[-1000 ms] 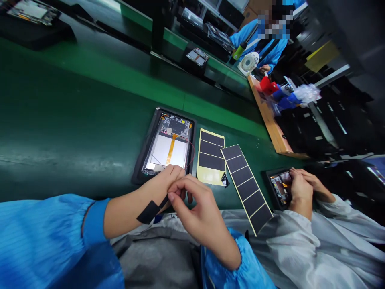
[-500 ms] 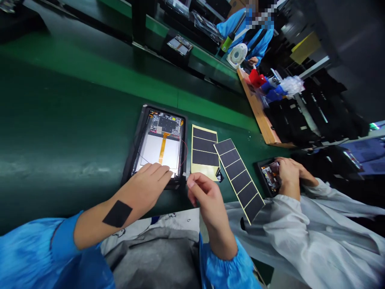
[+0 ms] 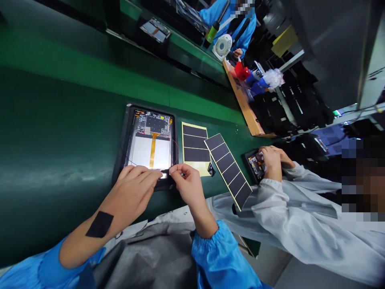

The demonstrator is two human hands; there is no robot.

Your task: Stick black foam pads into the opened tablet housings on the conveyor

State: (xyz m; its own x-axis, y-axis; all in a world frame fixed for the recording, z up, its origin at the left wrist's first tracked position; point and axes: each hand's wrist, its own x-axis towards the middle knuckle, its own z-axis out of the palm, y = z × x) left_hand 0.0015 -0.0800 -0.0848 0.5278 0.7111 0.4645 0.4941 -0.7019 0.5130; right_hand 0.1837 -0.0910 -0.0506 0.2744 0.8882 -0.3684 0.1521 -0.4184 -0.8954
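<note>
An opened tablet (image 3: 161,152) lies in a black tray (image 3: 120,160), its circuit board, silver batteries and orange ribbon cable showing. My left hand (image 3: 135,186) rests across the tablet's near end, fingers stretched out and its thumb hidden. A black square patch (image 3: 100,224) sticks to my left forearm. At the tablet's near right corner, my right hand (image 3: 190,184) is closed in a pinch; something small and dark is at its fingertips, too small to name. Thin wires run along the tablet's right side. To the right lie a yellow-backed sheet of black stickers (image 3: 195,142) and a second sticker strip (image 3: 230,168).
On the right a co-worker's hands (image 3: 272,160) work on another device (image 3: 255,164). A wooden-edged board (image 3: 245,110) holds red and blue items. Farther back are a white fan (image 3: 223,47), another opened device (image 3: 155,30) and a person in blue (image 3: 245,34).
My right hand has moved in from beside the tray to the tablet's near right corner, close to my left fingertips. The whole view has shifted a little.
</note>
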